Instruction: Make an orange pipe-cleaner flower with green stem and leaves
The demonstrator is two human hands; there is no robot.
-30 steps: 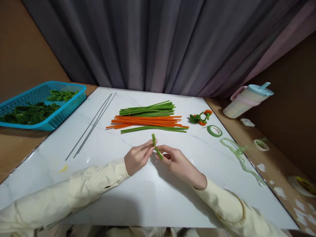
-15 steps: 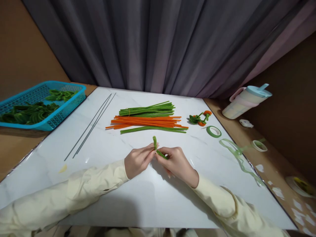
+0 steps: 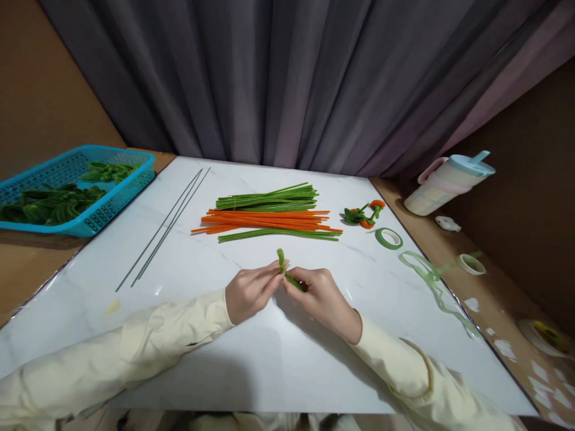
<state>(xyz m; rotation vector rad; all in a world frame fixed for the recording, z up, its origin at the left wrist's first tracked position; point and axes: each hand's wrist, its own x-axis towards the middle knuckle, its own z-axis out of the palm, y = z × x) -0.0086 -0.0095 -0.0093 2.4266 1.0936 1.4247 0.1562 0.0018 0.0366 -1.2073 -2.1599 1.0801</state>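
Between both hands, over the middle of the table, is a bent green pipe cleaner (image 3: 281, 258). My left hand (image 3: 254, 291) pinches it near its upright end, fingertips pressed together. Its other stretch runs down to the right, where my right hand (image 3: 324, 299) grips it between thumb and fingers. Beyond the hands lie a bundle of green pipe cleaners (image 3: 269, 198), a row of orange pipe cleaners (image 3: 269, 220) and a few loose green pipe cleaners (image 3: 278, 235). Small orange-and-green pipe cleaner pieces (image 3: 365, 215) sit to their right.
A blue basket (image 3: 121, 200) with green looped pieces stands at left, near thin dark wires (image 3: 166, 227). At right are a roll of green tape (image 3: 389, 238), a loose green strip (image 3: 431, 275), a tumbler (image 3: 449, 182) and paper scraps (image 3: 505, 349). A curtain (image 3: 251, 84) hangs behind.
Almost nothing differs. Both hands keep their pinch on the green pipe cleaner in the same place, and the view has shifted very slightly.
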